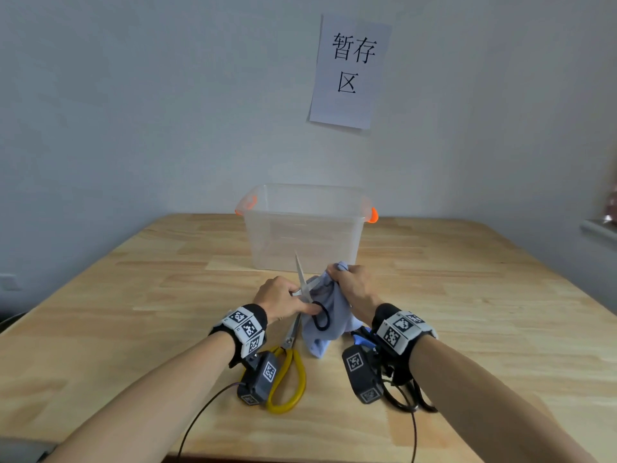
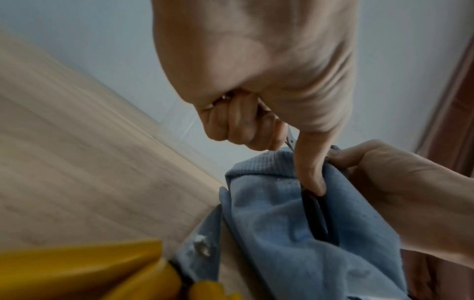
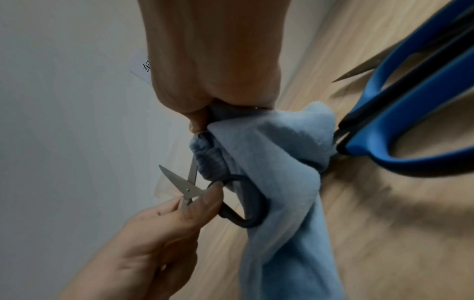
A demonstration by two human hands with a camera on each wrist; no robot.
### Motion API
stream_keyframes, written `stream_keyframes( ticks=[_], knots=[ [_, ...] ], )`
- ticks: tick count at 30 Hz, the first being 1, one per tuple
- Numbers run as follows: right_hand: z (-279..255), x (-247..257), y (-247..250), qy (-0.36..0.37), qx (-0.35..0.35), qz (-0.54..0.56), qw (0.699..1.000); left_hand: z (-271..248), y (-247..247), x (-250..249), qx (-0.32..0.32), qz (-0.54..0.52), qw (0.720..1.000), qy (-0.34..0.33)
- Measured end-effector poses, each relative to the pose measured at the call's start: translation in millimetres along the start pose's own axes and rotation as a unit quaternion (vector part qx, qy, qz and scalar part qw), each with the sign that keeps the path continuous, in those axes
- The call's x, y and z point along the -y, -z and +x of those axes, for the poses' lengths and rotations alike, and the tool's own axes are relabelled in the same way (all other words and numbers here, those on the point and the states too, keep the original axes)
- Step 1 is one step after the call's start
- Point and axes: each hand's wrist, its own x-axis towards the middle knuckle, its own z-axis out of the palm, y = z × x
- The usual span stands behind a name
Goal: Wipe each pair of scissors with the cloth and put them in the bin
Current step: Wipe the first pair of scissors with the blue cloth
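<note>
From my remote station I record the wiping step as in progress. The left hand (image 1: pixel 280 300) pinches a small pair of black-handled scissors (image 3: pixel 189 189) near the pivot, thumb and curled fingers clamped on it, blades parted and pointing up toward the bin (image 1: pixel 302 228). The right hand (image 1: pixel 350 284) is clenched round a bunched blue cloth (image 1: pixel 325 315), which drapes over one blade and part of the black handle loop. Scissors and cloth are held above the wooden table (image 1: pixel 133 295), just in front of the bin.

Judgement: this pair is mid-wipe and not yet ready for deposit. The next move calls for drawing the cloth along both blades, away from the edges, then closing the blades before the left hand carries the pair over the rim and lowers it in (the parted tips could snag the cloth or a finger).

Count, as seen:
- Scissors: three pairs. One black-handled in hand; one yellow-handled pair (image 1: pixel 288 375) lying on the table under the left wrist; one blue-handled pair (image 3: pixel 410 113) lying on the table beside the right wrist.
- Cloth: one.
- Bin: one, clear plastic with orange handle clips, and I see no scissors in it.
- Paper sign (image 1: pixel 349 71) on the wall: one.
</note>
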Motion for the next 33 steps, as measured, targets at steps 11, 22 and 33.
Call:
stream_keyframes(
  ticks=[11, 22, 33],
  knots=[
    [6.3, 12.3, 22.6, -0.006, -0.128, -0.025, 0.991, 0.2, 1.7, -5.4, 0.017, -0.018, 1.000, 0.009],
    [3.9, -4.5, 11.6, -0.033, 0.010, -0.004, 0.999, -1.4, 8.3, -9.4, -0.059, -0.055, 0.997, -0.002],
    [-2.9, 0.2, 6.2, -0.019, 0.065, 0.058, 0.996, -7.4, 8.6, -21.8, -0.077, 0.008, 0.997, 0.008]
  ],
)
